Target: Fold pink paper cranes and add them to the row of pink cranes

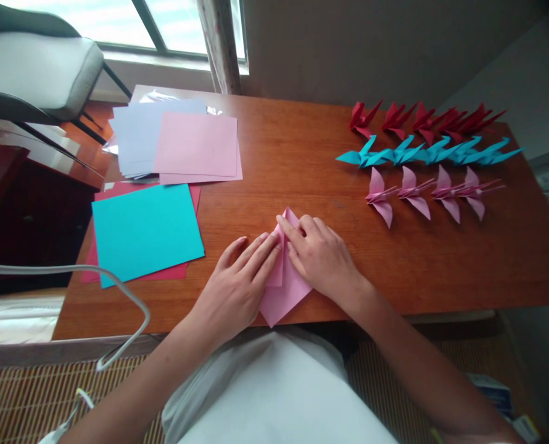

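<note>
A pink sheet of origami paper (286,299), folded into a kite-like diamond, lies on the table at its near edge, one corner toward me. My left hand (240,280) rests on its left side, fingers stretched out and pressing a folded flap. From the right, my right hand (323,253) presses near the far tip with its index finger. Its thumb lies lower on the paper, apart from the index, and the other fingers are bent. Neither hand visibly pinches the sheet. Part of the left edge is hidden under my left fingers.
Folded paper cranes stand in rows at the right: red (425,123), blue (427,151) and pink (413,192). At the left lie blue sheets (147,231) over red ones, pink sheets (198,145) and pale sheets (136,139). A white cable (136,299) curves past the table's left corner.
</note>
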The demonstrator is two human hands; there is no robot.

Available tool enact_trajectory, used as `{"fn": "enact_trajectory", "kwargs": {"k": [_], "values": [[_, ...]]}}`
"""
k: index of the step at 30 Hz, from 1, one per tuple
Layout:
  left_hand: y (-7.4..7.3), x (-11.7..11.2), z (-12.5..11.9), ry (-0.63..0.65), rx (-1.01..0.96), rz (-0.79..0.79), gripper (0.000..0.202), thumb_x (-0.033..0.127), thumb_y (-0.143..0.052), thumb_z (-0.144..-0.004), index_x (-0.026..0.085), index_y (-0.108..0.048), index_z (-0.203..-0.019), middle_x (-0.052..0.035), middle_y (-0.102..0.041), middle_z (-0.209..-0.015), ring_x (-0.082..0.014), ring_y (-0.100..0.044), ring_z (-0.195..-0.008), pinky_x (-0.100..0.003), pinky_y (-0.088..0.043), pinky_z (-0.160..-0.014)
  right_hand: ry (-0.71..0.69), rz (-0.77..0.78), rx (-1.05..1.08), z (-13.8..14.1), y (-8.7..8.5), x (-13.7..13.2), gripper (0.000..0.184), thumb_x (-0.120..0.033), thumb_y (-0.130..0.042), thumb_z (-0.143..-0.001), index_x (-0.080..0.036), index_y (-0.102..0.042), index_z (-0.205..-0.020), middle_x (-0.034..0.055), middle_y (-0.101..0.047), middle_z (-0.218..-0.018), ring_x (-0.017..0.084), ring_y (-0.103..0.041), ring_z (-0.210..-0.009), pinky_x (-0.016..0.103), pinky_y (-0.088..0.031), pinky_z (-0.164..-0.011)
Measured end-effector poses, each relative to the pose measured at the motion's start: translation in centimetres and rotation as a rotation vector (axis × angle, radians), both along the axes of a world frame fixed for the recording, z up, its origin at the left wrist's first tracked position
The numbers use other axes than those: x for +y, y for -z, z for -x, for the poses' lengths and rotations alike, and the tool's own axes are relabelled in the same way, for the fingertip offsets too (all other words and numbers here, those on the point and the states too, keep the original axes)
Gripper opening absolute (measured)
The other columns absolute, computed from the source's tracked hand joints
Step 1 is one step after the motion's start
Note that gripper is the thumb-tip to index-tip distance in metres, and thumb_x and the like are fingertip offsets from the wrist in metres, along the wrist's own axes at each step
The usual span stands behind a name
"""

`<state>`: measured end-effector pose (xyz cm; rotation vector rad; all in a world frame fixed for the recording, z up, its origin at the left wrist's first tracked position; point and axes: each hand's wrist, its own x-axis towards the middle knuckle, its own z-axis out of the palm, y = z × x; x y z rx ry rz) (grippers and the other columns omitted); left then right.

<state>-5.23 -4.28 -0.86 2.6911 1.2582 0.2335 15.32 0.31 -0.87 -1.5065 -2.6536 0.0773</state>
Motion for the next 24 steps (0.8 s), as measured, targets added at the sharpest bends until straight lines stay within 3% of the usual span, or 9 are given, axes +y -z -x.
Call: {"fn": "enact_trajectory", "kwargs": {"k": [4, 10, 13, 24], "values": [[-0.2, 0.2, 0.3, 0.025, 0.037, -0.023, 0.061, 0.014, -0.039, -0.096, 0.007, -0.038, -0.156, -0.0115, -0.034, -0.165, -0.0271, -0.035, -0.153, -0.046, -0.022, -0.126, -0.001, 0.001, -0.003, 0.0, 0.0, -0.1, 0.052, -0.025, -0.045, -0.101, -0.019, -0.045, -0.153, 0.0121, -0.061, -0.105, 0.027, -0.053, -0.095, 0.039, -0.048, -0.081], [-0.3, -0.7, -1.4, -0.1, 0.0, -0.015, 0.068, 0.017, -0.041, -0.095, 0.003, -0.027, -0.16, -0.0205, -0.033, -0.165, -0.0301, -0.033, -0.154, -0.047, -0.029, -0.124, 0.012, 0.014, -0.011, 0.3, 0.1, -0.1, 0.055, -0.022, -0.05, -0.098, -0.021, -0.045, -0.153, 0.0125, -0.06, -0.107, 0.028, -0.052, -0.096, 0.04, -0.047, -0.08], [-0.1, -1.0, -1.9, -0.113, -0.036, -0.006, 0.069, 0.019, -0.041, -0.096, 0.005, -0.023, -0.161, -0.0201, -0.029, -0.166, -0.03, -0.031, -0.155, -0.047, -0.028, -0.125, 0.013, 0.016, -0.012, 0.2, 0.1, -0.1, 0.055, -0.023, -0.048, -0.099, -0.021, -0.044, -0.154, 0.0127, -0.06, -0.108, 0.028, -0.051, -0.097, 0.039, -0.047, -0.08], [0.4, -1.0, -1.3, -0.093, -0.061, 0.045, 0.085, 0.055, -0.049, -0.097, 0.005, -0.025, -0.161, -0.0179, -0.026, -0.168, -0.0352, -0.024, -0.156, -0.051, -0.02, -0.128, 0.007, 0.015, 0.001, 0.0, 0.1, 0.0, 0.05, -0.025, -0.043, -0.103, -0.02, -0.047, -0.152, 0.0125, -0.061, -0.109, 0.027, -0.052, -0.097, 0.039, -0.046, -0.082]]}}
